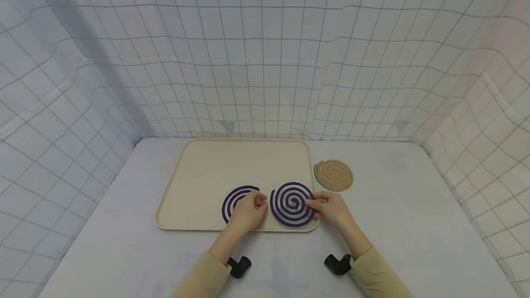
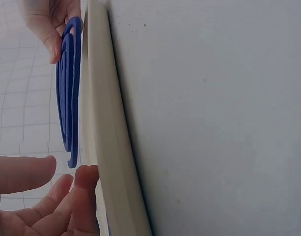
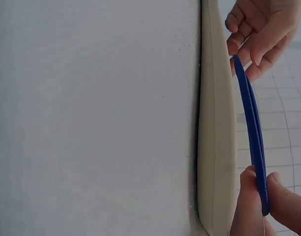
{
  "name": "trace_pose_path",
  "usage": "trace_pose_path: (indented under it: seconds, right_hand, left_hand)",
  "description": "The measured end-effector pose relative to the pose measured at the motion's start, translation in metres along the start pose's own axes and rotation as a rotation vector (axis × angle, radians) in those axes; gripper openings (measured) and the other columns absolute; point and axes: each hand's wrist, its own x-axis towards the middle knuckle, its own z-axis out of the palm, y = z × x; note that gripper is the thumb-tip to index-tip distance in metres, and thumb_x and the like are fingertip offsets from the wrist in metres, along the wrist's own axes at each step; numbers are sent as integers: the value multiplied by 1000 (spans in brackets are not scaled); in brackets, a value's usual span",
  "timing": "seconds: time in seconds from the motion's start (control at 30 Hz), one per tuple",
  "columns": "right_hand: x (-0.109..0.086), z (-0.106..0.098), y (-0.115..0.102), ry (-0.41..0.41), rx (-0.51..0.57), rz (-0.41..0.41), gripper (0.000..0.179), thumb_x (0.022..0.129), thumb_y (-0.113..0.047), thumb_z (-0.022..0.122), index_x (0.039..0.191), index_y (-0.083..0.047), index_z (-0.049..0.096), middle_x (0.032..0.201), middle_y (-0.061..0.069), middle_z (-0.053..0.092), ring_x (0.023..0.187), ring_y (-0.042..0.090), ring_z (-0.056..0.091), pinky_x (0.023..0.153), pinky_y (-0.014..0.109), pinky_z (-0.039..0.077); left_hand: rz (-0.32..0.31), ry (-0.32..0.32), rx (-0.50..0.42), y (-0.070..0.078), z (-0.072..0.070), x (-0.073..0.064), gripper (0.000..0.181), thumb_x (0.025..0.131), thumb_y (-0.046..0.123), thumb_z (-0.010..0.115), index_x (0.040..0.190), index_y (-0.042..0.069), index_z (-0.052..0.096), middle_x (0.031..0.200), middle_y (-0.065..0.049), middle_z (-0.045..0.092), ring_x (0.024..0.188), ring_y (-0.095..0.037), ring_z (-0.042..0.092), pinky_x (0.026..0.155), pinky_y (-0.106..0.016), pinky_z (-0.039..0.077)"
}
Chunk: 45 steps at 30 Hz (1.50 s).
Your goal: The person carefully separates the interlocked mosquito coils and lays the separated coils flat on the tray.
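Note:
My right hand [image 1: 331,208] pinches a dark blue spiral mosquito coil [image 1: 293,203] by its right edge, thumb on top and fingers beneath. In the right wrist view the held coil [image 3: 255,137] shows edge-on, raised above the tray's rim. A second blue coil [image 1: 224,206] lies on the cream tray [image 1: 244,162], partly covered by my left hand [image 1: 249,210]. That hand holds nothing; in the left wrist view its thumb and fingers stand apart, close to the free end of the held coil.
A tan spiral coil [image 1: 333,174] lies on the white table [image 1: 393,206], just right of the tray. Dark wrist cameras [image 1: 338,265] stick out from both wrists near the sleeves. Grid-patterned white curtains [image 1: 265,68] enclose the table at the back and sides.

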Motion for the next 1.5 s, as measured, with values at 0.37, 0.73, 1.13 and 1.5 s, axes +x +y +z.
trace_pose_path:
  seconds: [0.37,0.73,1.13,1.5]
  right_hand:
    - [0,8,1,61,-94,-52,30,86,-6,74,111,7,64,84,14,74,60,11,65,57,24,56]
    - [-6,15,-1,126,-438,-235,29,82,-9,78,107,3,68,81,8,73,66,12,63,58,26,51]
    - [-10,17,-4,173,-730,-299,42,80,-10,80,116,6,68,84,7,53,73,16,48,64,29,44]
    - [-15,16,-4,150,-686,-308,36,79,-7,80,111,4,69,84,7,59,74,16,51,64,30,45]
  left_hand:
    - [31,-27,-33,-4,10,1,24,90,2,61,113,0,66,101,-11,73,93,-24,69,85,-40,55]
    - [-4,-21,14,-1,14,-2,29,90,2,60,118,-3,67,104,-12,72,92,-21,64,80,-38,53]
    - [111,-19,202,12,29,-11,40,84,8,73,119,-10,63,112,-24,61,107,-37,62,94,-48,51]
    - [121,4,174,12,29,-17,38,85,7,71,118,-8,64,112,-21,60,103,-33,62,92,-46,52]
